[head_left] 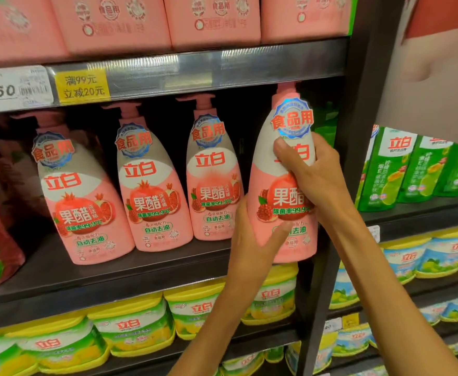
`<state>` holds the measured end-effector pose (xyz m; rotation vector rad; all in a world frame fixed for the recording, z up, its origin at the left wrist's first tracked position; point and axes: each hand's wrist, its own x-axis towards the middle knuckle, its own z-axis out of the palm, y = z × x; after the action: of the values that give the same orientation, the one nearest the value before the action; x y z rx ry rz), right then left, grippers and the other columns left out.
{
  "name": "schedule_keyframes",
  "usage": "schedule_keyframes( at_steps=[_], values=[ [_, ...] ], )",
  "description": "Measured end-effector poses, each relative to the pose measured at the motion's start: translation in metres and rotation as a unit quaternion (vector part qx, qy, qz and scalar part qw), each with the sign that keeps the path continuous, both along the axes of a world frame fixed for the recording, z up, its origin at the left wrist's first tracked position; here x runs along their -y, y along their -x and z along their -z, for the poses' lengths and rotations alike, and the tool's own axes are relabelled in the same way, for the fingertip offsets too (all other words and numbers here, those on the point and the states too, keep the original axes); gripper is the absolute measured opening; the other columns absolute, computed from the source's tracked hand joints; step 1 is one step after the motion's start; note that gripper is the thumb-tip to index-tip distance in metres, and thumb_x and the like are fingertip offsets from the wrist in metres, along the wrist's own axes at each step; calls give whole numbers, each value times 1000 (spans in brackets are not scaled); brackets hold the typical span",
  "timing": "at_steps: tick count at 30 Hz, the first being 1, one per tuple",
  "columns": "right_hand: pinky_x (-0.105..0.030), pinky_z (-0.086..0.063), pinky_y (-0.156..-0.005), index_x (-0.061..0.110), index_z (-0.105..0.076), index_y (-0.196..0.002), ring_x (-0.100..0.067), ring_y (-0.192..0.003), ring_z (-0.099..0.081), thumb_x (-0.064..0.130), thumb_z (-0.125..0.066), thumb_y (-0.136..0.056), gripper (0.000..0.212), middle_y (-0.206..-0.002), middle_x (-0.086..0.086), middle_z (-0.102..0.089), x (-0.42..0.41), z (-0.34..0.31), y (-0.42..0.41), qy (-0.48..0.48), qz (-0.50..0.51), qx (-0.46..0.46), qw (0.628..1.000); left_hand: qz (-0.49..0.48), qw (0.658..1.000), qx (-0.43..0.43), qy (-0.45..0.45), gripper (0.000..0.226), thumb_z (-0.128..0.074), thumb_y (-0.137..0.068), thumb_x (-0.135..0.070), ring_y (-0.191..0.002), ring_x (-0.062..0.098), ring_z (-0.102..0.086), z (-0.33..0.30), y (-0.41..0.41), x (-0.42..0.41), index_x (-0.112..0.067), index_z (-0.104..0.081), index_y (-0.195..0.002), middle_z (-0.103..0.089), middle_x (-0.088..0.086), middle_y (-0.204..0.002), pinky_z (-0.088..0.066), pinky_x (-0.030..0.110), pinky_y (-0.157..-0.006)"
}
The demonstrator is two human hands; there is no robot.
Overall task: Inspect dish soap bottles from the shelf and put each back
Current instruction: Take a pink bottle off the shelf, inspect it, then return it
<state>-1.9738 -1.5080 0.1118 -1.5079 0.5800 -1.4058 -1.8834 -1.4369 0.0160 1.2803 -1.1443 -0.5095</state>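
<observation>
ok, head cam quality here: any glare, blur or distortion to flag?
Head view: glare streaks on the shelf rail; the holographic sticker on the held bottle flares blue; price tag and frame edges are soft; wide-angle bend tilts the leftmost bottle. Left hand and right hand are sharp.

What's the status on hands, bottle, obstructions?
Left hand grips bottle low; right hand grips it high. Bottle upright at shelf front, right end of row. Nothing in the way.
</observation>
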Motion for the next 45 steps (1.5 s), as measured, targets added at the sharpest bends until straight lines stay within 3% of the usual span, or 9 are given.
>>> schedule_keyframes(
  at_steps=[5,12,15,18,21,23,27,31,45],
  values=[
    [-13,-52,-63,9,-53,-117,2,-79,-68,18,-72,-83,40,-101,3,-66,11,14,-9,50,20,-13,998,-130,988,85,17,87,-57,-77,-55,-136,10,-35,14,7,11,-20,-23,-149,-36,0,-149,-36,36,-111],
    [-14,-53,-67,7,-51,-125,0,-86,-68,38,-69,-69,66,-110,-3,-65,24,25,-10,72,17,-24,997,-300,922,238,57,78,-55,-81,-61,-116,19,-44,25,6,18,-6,-49,-135,-50,12,-128,-38,27,-95],
    [-19,-55,-73,9,-49,-128,-8,-93,-67,41,-72,-71,69,-116,-7,-63,33,23,-13,73,28,-50,996,-284,926,235,78,61,-66,-83,-43,-115,11,-40,25,-3,18,-7,-53,-131,-52,10,-124,-32,18,-96],
    [-29,-55,-83,19,-50,-119,-19,-103,-63,37,-76,-77,53,-122,-11,-54,45,22,-15,75,53,-74,993,-299,924,208,117,46,-63,-85,-24,-115,8,-38,14,-16,14,-10,-53,-128,-51,6,-122,-39,31,-98],
    [-24,-55,-82,25,-46,-121,-15,-104,-62,32,-76,-80,52,-122,-6,-52,51,27,-20,90,79,-63,991,-338,913,181,143,47,-62,-88,-17,-120,17,-39,-9,-37,11,-8,-46,-132,-46,6,-127,-41,48,-100],
    [-19,-55,-76,26,-42,-127,-7,-101,-64,29,-76,-81,57,-122,-2,-58,53,30,-24,73,75,-40,994,-357,905,177,147,51,-60,-90,-20,-125,23,-38,-29,-51,12,-6,-41,-135,-43,12,-133,-37,47,-104],
    [-14,-52,-68,24,-40,-130,3,-91,-65,29,-73,-84,56,-115,4,-61,57,34,-29,49,58,-14,997,-297,929,184,119,60,-57,-93,-30,-133,25,-38,-64,-69,21,-4,-30,-141,-37,14,-145,-37,41,-108],
    [-19,-55,-75,19,-39,-138,-5,-99,-65,34,-67,-88,59,-122,-3,-60,58,42,-34,63,81,-17,995,-219,968,120,14,54,-60,-88,-43,-111,25,-57,-67,-83,30,-9,-38,-124,-53,13,-126,-54,40,-86],
    [-20,-56,-73,21,-40,-136,1,-95,-65,37,-63,-91,53,-111,12,-61,70,50,-42,68,109,-15,992,-215,969,122,21,54,-61,-88,-41,-104,26,-58,-63,-80,29,-5,-38,-120,-52,15,-117,-55,45,-82]
  ],
)
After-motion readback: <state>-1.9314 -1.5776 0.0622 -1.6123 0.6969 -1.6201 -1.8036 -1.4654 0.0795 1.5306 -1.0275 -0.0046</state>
